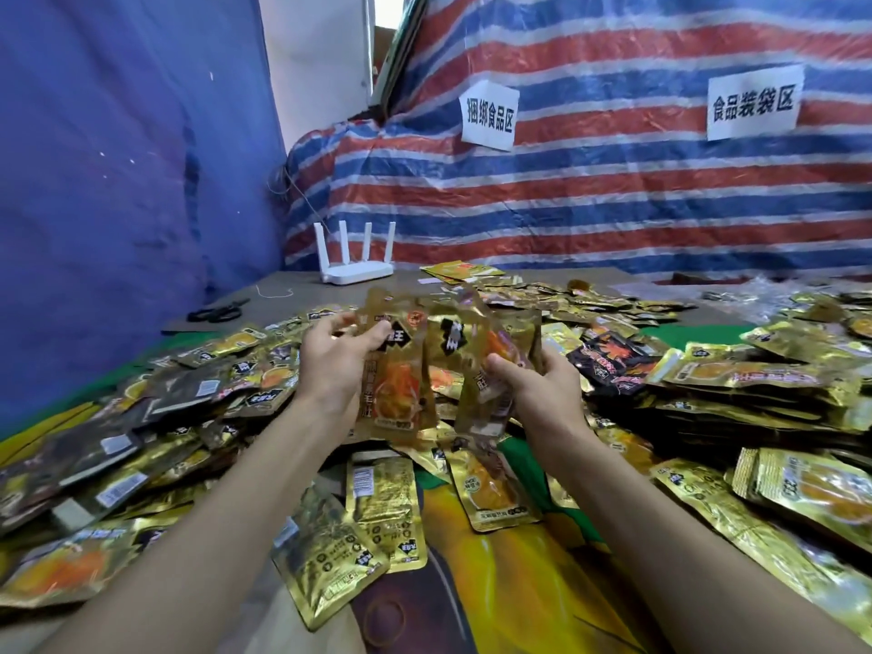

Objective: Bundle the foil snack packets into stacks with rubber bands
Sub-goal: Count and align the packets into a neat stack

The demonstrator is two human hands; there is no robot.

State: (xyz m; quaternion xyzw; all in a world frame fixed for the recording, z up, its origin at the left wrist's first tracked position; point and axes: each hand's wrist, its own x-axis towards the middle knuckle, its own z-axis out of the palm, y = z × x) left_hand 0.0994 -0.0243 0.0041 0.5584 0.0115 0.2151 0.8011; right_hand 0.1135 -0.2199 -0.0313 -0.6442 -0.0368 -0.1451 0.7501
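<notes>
- Right, the biggest thing before you is the striped tarp (613, 205) hung behind the bench, with two paper signs (488, 115) stuck on it; a blue sheet (118, 181) hangs on the left.
- The bench (292, 285) runs from you to the tarp, bare and grey only at its far left end.
- Loose foil snack packets (755, 384) lie heaped across it to both sides of your arms, mostly gold, a few black.
- Your left hand (335, 361) grips an upright gold packet (396, 394), raised above the heap.
- Your right hand (542, 384) grips a second clutch of packets (486, 384) just beside the first. They are blurred, so it may be two or more.
- The hands are near each other but not touching.
- A white router (358, 271) stands at the far edge.
- Black scissors (217, 313) lie left of it.
</notes>
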